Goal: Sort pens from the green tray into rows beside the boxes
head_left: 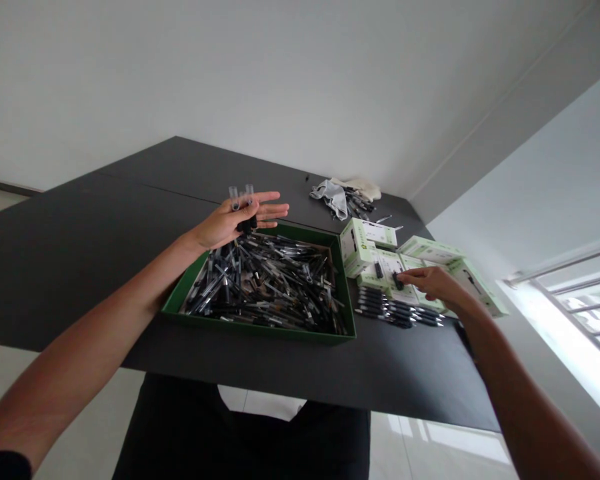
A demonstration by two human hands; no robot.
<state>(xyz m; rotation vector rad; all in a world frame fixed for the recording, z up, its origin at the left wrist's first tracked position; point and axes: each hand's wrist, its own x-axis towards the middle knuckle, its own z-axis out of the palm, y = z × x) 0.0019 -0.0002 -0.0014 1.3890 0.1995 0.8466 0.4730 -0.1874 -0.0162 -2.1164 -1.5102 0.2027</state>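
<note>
My left hand [230, 220] is raised over the rear left of the green tray. Its thumb presses clear pen barrels [234, 197] with black lower ends against the palm, while the other fingers stretch out to the right. Loose pen parts [265, 283], black and clear, fill the green tray [260, 328] below. On the right, my right hand [433, 281] pinches a small black pen part [398, 281] just above or on a white and green box; contact cannot be made out. Another short black piece [379, 269] lies on the boxes to its left.
White and green pen boxes [356, 247] stand beside the tray, some on their sides. Rows of black pens [373, 303] lie in front of them. Behind are a crumpled grey-white cloth [333, 195] and more pens [359, 203]. The dark table [205, 350] meets the wall.
</note>
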